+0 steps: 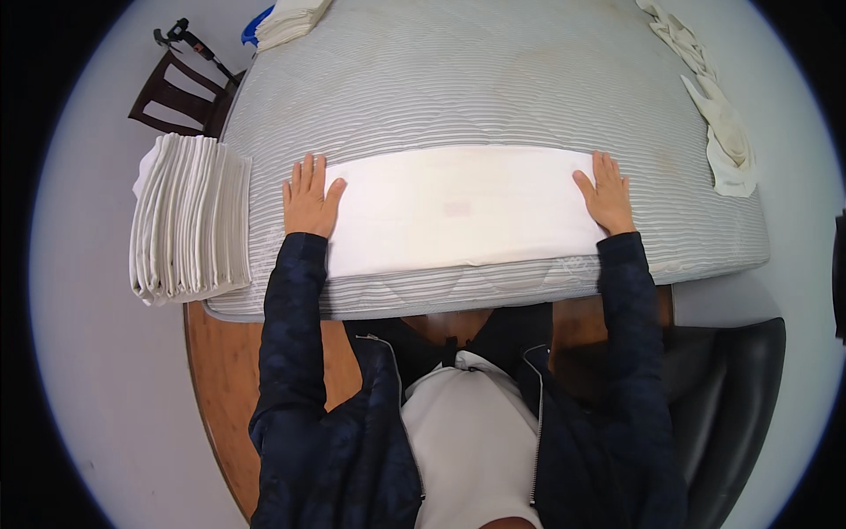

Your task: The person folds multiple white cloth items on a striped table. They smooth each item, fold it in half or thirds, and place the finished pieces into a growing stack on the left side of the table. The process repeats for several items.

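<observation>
A white cloth point(423, 218), folded into a long flat band, lies across the front of a striped mattress point(462, 86). My left hand point(310, 198) rests flat at the cloth's left end, its thumb on the fabric and its fingers apart along the edge. At the opposite end my right hand point(609, 195) presses down, thumb spread from the fingers. Neither hand grips anything. A faint pinkish patch shows near the middle of the cloth. Left of my left hand stands a tall stack of folded white cloths point(192, 221).
Crumpled cream cloths point(727, 139) lie along the mattress's right side. More folded cloths point(291, 23) sit at the far left by a blue container point(254, 28). Beyond the left edge are a dark wooden chair point(185, 96) and a black stick-like device point(198, 46). A black padded seat point(733, 397) is at lower right.
</observation>
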Demonstrator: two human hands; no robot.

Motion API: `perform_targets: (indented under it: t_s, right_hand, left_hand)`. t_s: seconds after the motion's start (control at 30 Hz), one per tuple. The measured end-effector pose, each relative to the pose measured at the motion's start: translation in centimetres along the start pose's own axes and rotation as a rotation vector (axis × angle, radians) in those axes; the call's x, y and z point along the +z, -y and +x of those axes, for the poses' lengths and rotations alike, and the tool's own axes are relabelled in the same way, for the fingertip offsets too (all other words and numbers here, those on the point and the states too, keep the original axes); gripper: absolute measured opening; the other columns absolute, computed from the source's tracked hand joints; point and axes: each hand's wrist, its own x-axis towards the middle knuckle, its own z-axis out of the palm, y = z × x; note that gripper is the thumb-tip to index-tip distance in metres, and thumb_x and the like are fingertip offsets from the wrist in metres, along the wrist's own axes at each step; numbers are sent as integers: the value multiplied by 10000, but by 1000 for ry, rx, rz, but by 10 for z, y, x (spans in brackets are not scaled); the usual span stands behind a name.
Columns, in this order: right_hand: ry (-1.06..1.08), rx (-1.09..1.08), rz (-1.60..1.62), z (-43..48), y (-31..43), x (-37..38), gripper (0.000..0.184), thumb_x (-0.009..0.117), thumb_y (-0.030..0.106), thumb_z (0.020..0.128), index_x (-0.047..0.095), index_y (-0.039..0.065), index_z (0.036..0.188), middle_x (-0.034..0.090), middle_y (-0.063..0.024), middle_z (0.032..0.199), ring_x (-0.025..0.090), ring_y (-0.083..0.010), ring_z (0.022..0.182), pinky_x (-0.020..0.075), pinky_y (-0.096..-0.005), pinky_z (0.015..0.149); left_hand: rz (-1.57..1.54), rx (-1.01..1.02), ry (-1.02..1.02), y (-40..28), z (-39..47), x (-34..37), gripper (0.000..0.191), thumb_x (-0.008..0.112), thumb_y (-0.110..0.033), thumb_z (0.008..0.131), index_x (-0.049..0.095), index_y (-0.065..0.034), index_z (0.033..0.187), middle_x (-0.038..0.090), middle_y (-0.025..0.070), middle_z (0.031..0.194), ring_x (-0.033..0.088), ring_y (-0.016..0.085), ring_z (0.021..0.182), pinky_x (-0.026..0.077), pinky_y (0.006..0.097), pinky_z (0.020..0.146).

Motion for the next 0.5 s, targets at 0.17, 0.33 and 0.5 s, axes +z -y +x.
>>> perform_targets:
  t_s: [0.17,0.33,0.5]
  right_hand:
    - [-123,20,-2,-24,-18,-9,810,565,600,995,477,-30,1498,375,-270,1605,315,-443,1495,224,-545,1231]
    - [-268,167,26,-90,-22,-32,762,703,546,929,583,-52,1386,475,-279,1509,352,-474,1420,296,-551,1178]
    - [-405,385,-47,-151,1,-43,656,766,534,879,682,-22,1219,576,-235,1348,443,-420,1269,365,-531,1083]
  left_hand:
    - [-46,-49,21,12,-7,-14,748,442,-590,1042,375,-91,1595,300,208,1666,224,399,1555,132,545,1261]
    - [23,-10,48,-42,-18,-48,771,576,-472,1012,395,77,1522,333,330,1598,290,476,1503,201,562,1238]
    - [-378,307,-53,-172,-31,-48,690,579,-412,1031,414,42,1523,356,296,1599,297,447,1512,236,526,1244]
